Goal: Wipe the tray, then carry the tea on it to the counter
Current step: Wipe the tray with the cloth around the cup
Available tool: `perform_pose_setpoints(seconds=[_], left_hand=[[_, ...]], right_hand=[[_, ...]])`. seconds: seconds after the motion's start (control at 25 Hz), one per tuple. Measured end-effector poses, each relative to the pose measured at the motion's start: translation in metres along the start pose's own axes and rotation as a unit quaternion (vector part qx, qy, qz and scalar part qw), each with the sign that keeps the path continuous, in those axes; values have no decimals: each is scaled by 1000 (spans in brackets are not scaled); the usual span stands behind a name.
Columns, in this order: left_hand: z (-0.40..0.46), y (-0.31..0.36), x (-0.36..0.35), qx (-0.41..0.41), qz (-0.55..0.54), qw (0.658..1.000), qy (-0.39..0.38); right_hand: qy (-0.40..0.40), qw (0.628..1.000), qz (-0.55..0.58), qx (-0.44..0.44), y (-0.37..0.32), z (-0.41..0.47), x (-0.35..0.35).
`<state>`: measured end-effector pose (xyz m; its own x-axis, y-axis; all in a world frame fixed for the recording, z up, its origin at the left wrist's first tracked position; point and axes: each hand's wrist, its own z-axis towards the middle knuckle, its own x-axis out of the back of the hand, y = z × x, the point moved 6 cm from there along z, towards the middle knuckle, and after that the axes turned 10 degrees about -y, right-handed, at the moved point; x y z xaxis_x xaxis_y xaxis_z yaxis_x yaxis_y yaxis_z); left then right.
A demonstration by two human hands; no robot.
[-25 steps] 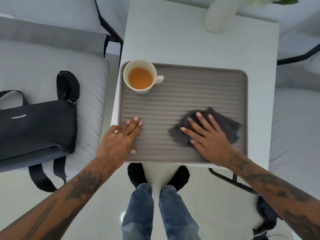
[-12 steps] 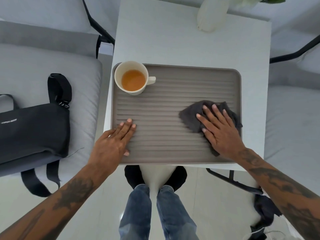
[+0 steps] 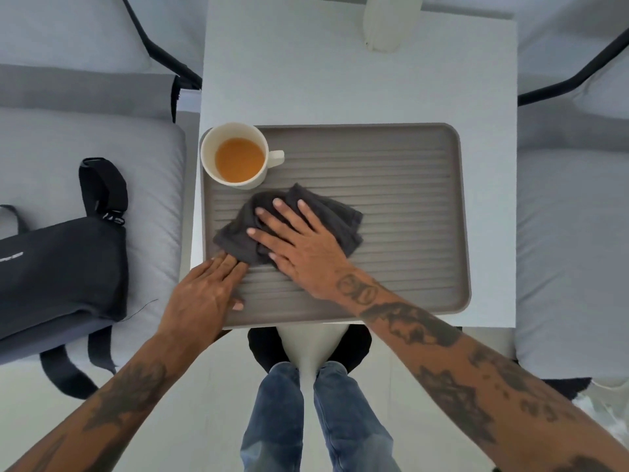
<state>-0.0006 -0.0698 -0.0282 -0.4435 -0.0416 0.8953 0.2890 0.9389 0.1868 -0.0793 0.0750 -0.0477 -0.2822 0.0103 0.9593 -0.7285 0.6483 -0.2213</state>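
The bag (image 3: 58, 270) on the left seat carries a small pale print on its side, too blurred to read; no other writing shows.

The cup (image 3: 238, 155) stands upright in the tray's far left corner, handle pointing right, with amber tea (image 3: 239, 159) filling it to well below the rim. The tray (image 3: 408, 185) is grey and ribbed, lying flat on the white table (image 3: 340, 80) with its near edge at the table's near edge. A white vase (image 3: 386, 22) stands at the far side of the table, its top cut off by the frame.

The right hand (image 3: 299, 247) lies flat on the dark cloth (image 3: 343, 219), fingers straight and spread, pressing it onto the tray just near the cup; it curls round nothing. The cloth is bunched, lying left of the tray's middle, just short of the cup. The left hand (image 3: 207, 291) rests flat on the tray's near left corner, fingers straight and together, their tips touching the cloth's edge and perhaps tucked slightly under it. Both forearms reach in from the near side, above 2 jeans-clad legs (image 3: 306, 420).
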Motion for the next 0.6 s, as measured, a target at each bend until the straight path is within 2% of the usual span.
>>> perform_pose_setpoints(seconds=[0.16, 0.28, 0.36, 0.44, 0.48, 0.52, 0.56, 0.6], left_hand=[[-2, -3, -1, 0, -35, 999, -2], [-2, -4, -7, 6, -47, 999, -25], [-1, -6, -9, 13, -54, 997, -46], [0, -4, -4, 19, -64, 997, -47], [1, 0, 2, 28, -89, 995, -33], [4, 6, 15, 52, -140, 989, -4], [8, 13, 29, 88, -220, 971, 27], [12, 23, 43, 128, -322, 937, 48]], right_hand=[[33, 998, -23, -57, 67, -72, 7], [11, 994, -10, -110, 105, -119, 8], [13, 990, 26, -135, 108, -119, 13], [48, 974, 118, -187, 105, -112, 26], [72, 951, 200, -225, 104, -111, 34], [94, 910, 302, -269, 105, -114, 44], [100, 850, 414, -310, 107, -119, 50], [93, 777, 523, -337, 106, -123, 57]])
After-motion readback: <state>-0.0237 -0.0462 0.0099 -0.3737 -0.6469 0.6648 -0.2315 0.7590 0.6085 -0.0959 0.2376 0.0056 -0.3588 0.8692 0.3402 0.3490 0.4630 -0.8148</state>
